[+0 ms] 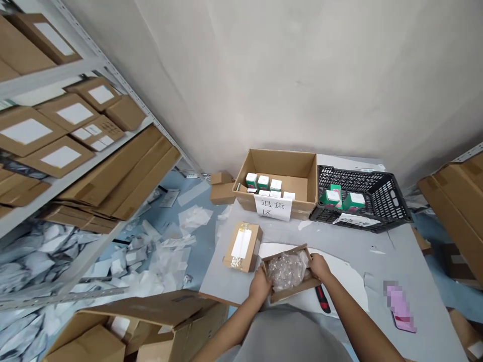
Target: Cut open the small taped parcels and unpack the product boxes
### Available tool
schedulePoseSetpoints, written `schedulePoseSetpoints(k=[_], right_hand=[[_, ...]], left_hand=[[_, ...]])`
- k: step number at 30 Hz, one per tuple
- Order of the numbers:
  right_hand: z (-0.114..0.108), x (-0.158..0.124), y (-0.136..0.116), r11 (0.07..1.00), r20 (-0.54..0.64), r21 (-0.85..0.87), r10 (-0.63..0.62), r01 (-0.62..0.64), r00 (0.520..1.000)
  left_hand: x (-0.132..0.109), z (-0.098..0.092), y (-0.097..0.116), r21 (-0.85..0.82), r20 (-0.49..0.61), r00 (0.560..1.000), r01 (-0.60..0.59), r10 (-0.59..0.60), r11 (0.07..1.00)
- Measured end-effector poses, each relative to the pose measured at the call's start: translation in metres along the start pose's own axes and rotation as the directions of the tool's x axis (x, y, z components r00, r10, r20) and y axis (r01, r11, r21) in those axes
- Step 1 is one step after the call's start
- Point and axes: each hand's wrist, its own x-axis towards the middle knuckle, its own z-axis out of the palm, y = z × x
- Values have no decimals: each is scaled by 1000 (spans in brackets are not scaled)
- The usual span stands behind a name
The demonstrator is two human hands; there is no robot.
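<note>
A small open cardboard box filled with clear bubble wrap sits on the grey table right in front of me. My left hand grips its left side, fingers curled round the edge. At the box's right side my right hand holds the flap, fingers closed on the cardboard. A sealed small carton with a white label lies just to the left of the box.
Under my right forearm lies a red-and-black utility knife. At the table's far edge stand a bigger open carton with several green-and-white packs and a black plastic crate. Metal shelves with cartons stand left; paper scraps litter the floor.
</note>
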Motion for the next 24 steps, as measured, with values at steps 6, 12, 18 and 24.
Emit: schedulePoseSetpoints(k=[6,12,18,24], right_hand=[[13,-39,13,986,-170,168,32,-4,985],[21,-77,18,932,-351,362,145,-9,925],[40,-109,15,931,-322,364,115,11,940],[37,-114,17,900,-311,435,187,-35,932]], left_hand=[[8,5,-14,-255,-155,963,-255,220,933],[20,-22,-14,-428,-131,941,-339,313,838],[10,-44,-8,-372,54,959,-239,277,897],[-8,-61,26,-155,42,963,-256,265,954]])
